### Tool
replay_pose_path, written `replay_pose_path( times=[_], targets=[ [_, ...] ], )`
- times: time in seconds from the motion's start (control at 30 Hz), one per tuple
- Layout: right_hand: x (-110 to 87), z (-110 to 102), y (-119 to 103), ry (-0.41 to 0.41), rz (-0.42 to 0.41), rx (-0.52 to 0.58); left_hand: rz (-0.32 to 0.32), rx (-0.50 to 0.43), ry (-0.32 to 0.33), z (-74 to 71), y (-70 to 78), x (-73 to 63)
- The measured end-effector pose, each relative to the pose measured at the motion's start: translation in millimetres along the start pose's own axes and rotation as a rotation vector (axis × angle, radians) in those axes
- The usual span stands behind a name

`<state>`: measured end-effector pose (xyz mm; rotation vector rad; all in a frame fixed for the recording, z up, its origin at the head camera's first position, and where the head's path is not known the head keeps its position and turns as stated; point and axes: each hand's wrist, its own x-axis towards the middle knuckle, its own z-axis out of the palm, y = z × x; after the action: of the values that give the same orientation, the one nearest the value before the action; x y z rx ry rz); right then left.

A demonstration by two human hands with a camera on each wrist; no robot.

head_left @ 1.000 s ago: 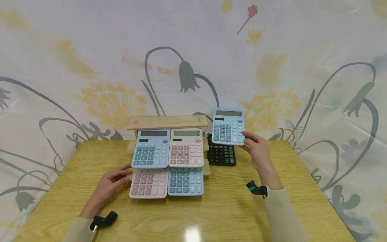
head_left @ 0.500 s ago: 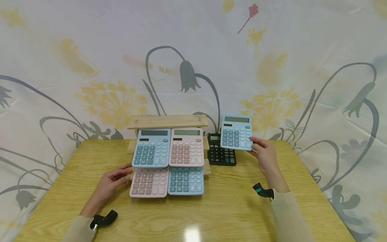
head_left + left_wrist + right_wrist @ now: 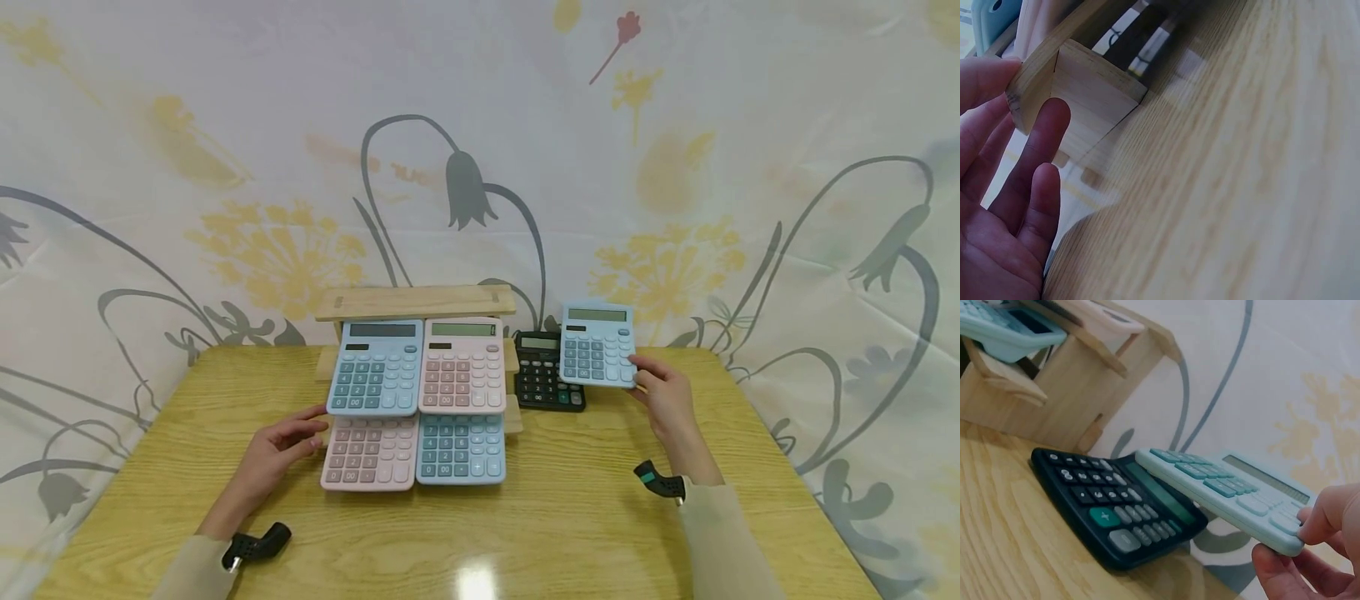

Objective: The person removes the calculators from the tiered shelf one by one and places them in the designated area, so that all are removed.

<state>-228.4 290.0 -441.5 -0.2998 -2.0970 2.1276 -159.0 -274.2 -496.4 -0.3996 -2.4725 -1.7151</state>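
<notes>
My right hand [image 3: 666,400] pinches a light blue calculator [image 3: 597,343] by its right edge. In the right wrist view that calculator [image 3: 1216,490] is tilted and raised, partly in front of a black calculator [image 3: 1107,500] on the table. At the left end of a wooden rack [image 3: 416,302], my left hand [image 3: 272,454] has its fingers loosely extended; a fingertip touches the rack's wooden edge [image 3: 1025,84] in the left wrist view. The rack's upper tier bears a blue calculator [image 3: 375,367] and a pink calculator [image 3: 462,364]. Below are another pink calculator [image 3: 371,452] and blue calculator [image 3: 461,450], their tops hidden.
The wooden table [image 3: 555,517] extends in front of the rack and to both sides. Behind it hangs a floral-patterned cloth [image 3: 300,83]. The black calculator [image 3: 547,387] lies close to the rack's right side.
My right hand has carried the light blue calculator to the right and down, uncovering more of the black calculator. The left hand and the rack have stayed in place.
</notes>
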Motion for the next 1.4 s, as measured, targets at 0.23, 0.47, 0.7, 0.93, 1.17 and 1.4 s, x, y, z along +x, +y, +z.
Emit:
replay_pose_path(
  times=[0.23,0.47,0.7,0.93,1.17,1.4],
  targets=[
    [0.8,-8.1,7.7,0.030,0.031,-0.018,0.007,-0.023,0.004,0.7,0.2,0.0],
    [1.9,-16.1,14.7,0.024,0.044,-0.028,0.018,-0.042,0.012,1.7,2.3,-0.2],
    [-0.3,-19.9,17.4,0.052,0.086,-0.056,0.013,-0.024,0.008,0.3,1.6,-0.5],
    [-0.1,-25.0,22.1,0.074,0.093,-0.078,0.011,-0.020,0.009,0.2,0.3,0.0],
    [-1.7,-30.4,24.6,0.060,0.107,-0.072,0.016,-0.034,0.011,1.0,0.9,0.3],
    [-2.0,-31.3,26.8,0.076,0.113,-0.025,0.006,-0.020,0.012,0.7,1.6,-0.6]
  ],
)
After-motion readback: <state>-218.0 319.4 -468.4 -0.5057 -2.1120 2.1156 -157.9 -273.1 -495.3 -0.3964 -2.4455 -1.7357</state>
